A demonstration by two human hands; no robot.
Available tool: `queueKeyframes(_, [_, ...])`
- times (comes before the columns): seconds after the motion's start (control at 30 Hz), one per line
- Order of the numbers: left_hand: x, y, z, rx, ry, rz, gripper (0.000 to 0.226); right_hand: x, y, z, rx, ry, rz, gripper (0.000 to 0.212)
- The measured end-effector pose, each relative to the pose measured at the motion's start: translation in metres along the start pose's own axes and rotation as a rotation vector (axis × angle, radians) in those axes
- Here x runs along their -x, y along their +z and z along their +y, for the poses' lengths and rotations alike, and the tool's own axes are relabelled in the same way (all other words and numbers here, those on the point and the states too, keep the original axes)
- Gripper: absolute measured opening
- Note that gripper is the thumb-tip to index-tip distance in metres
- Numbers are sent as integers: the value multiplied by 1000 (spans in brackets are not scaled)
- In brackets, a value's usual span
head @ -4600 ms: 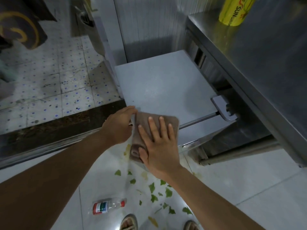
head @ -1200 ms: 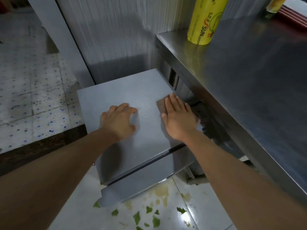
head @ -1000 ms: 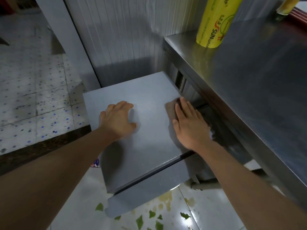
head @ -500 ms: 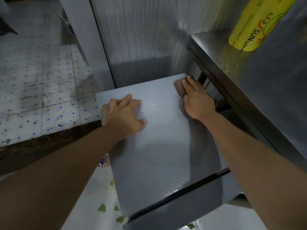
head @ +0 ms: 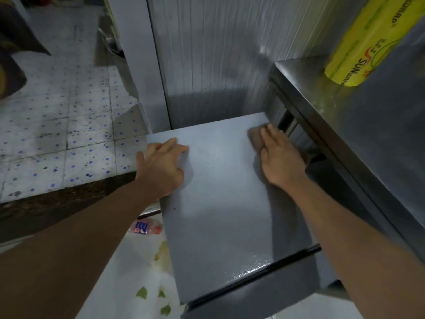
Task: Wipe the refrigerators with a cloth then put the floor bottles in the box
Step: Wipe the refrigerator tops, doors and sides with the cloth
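The right hand [head: 281,162] lies flat, fingers straight, pressing a brown cloth [head: 255,138] onto the top of a small grey refrigerator [head: 225,208], at about 1 o'clock on that top, near its back right corner. The left hand [head: 161,168] rests at about 10 o'clock on the top's left edge, fingers relaxed and slightly bent, grasping nothing. A bottle [head: 145,227] with a blue label lies on the pale floor [head: 128,284] just left of the refrigerator, partly hidden behind the left forearm. A yellow roll [head: 358,44] stands on the steel tabletop [head: 368,125] to the right. Green leaf scraps [head: 141,292] dot the floor.
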State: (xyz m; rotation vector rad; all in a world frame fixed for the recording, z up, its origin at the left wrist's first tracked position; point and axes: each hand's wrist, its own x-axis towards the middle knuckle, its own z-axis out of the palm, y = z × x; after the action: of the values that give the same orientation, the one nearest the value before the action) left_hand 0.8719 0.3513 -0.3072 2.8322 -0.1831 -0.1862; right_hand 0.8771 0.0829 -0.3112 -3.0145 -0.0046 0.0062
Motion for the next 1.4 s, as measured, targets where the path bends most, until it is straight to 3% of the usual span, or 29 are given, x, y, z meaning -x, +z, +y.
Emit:
queueKeyframes(0.1, [0, 0, -6, 25, 14, 9, 58, -14, 3, -22, -10, 83, 27, 59])
queueKeyframes(0.2, [-2, -2, -11, 19, -4, 6, 61, 13, 17, -72, -34, -224, 34, 62])
queueKeyframes(0.27, [-3, -5, -14, 22, -46, 16, 62, 44, 20, -91, -131, -442, -46, 59])
queueKeyframes(0.33, [-4, -7, -15, 40, -65, 5, 61, 54, 16, -83, -186, -524, -76, 57])
queueKeyframes(0.43, [-5, -7, -17, 49, -53, -7, 59, 14, 11, -41, -73, -278, 83, 53])
queueKeyframes(0.5, [-7, -6, -20, 60, -56, -14, 59, -18, 5, -17, 4, -1, 62, 53])
queueKeyframes(0.57, [-8, -6, -23, 80, -54, -9, 59, -36, 4, -19, -12, 152, 46, 56])
queueKeyframes(0.63, [-8, -7, -24, 104, -49, -4, 59, -35, 11, -46, 16, 77, 33, 60])
queueKeyframes(0.73, [-8, -9, -25, 106, -45, -5, 59, -6, 23, -92, -60, -275, 0, 61])
queueKeyframes(0.8, [-9, -11, -25, 78, -39, -11, 60, 10, 22, -93, -147, -380, -38, 58])
queueKeyframes(0.87, [-9, -12, -26, 52, -40, -13, 60, -3, 17, -65, -97, -313, 13, 55])
queueKeyframes(1.0, [-10, -11, -25, 62, -46, 6, 59, -51, 7, -3, -12, 19, 37, 53])
queueKeyframes(1.27, [-11, -9, -29, 101, -17, 19, 56, -95, 7, -8, -95, 100, -13, 47])
queueKeyframes(1.4, [-10, -8, -32, 133, 4, -11, 59, -88, 9, -31, 34, -63, -22, 46])
